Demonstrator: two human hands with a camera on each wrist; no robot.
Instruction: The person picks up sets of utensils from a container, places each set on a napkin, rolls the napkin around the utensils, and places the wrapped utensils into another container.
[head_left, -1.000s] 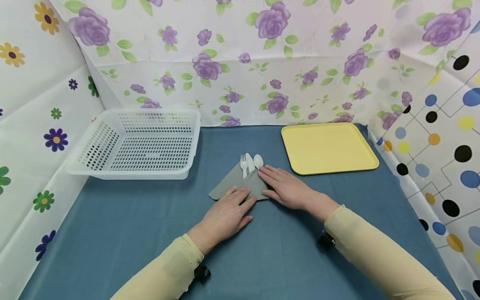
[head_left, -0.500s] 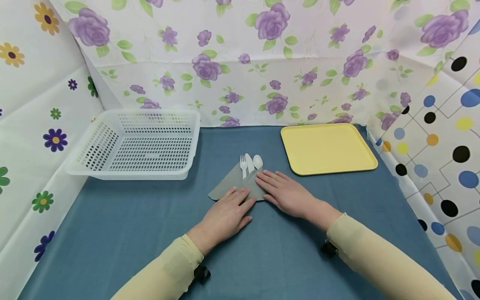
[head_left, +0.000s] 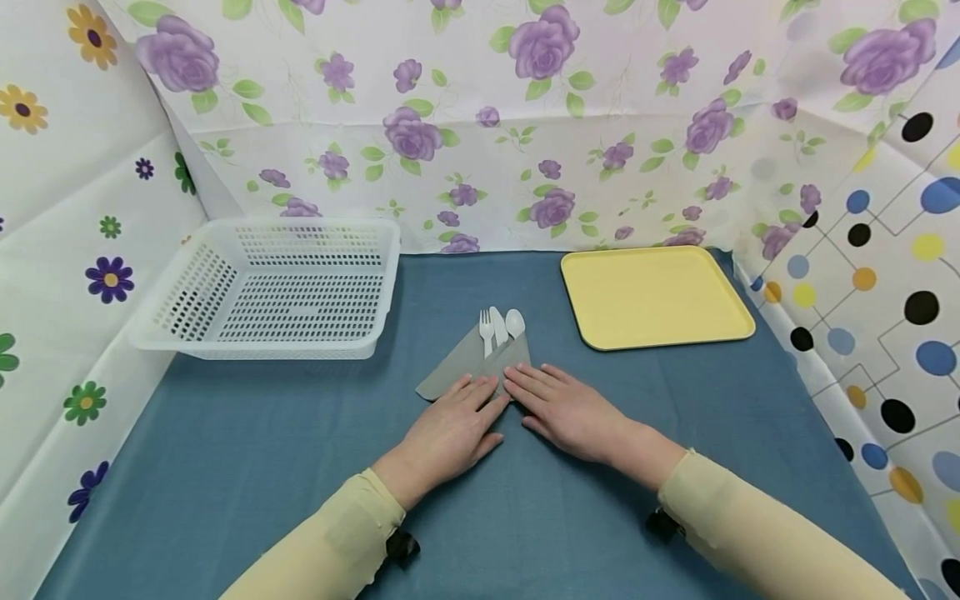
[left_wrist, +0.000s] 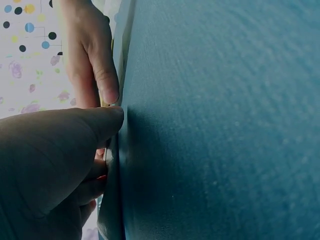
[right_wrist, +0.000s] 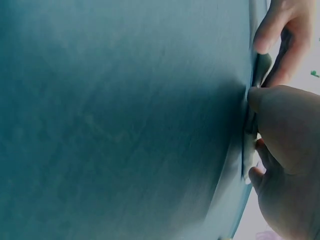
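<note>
A folded grey napkin [head_left: 454, 363] lies on the blue cloth in the middle of the head view. From its upper opening stick out the tops of a white fork [head_left: 486, 327], a white knife [head_left: 498, 323] and a white spoon [head_left: 514, 322]; their lower parts are covered by the cloth folds. My left hand [head_left: 447, 435] rests with extended fingers on the napkin's lower edge. The fingers of my right hand [head_left: 570, 413] lie flat on its right flap, close beside the left fingertips. In the left wrist view the napkin [left_wrist: 111, 205] appears edge-on under the fingers.
A white perforated basket [head_left: 362, 347] stands at the back left of the blue tablecloth [head_left: 285, 483]. At the back right lies a yellow tray [head_left: 660, 296]. Patterned curtains [head_left: 480, 167] hang behind and along both sides.
My right hand has slid down and left along the napkin's right flap, towards the left hand. The flap's right part now lies folded in further. My left hand has stayed put.
</note>
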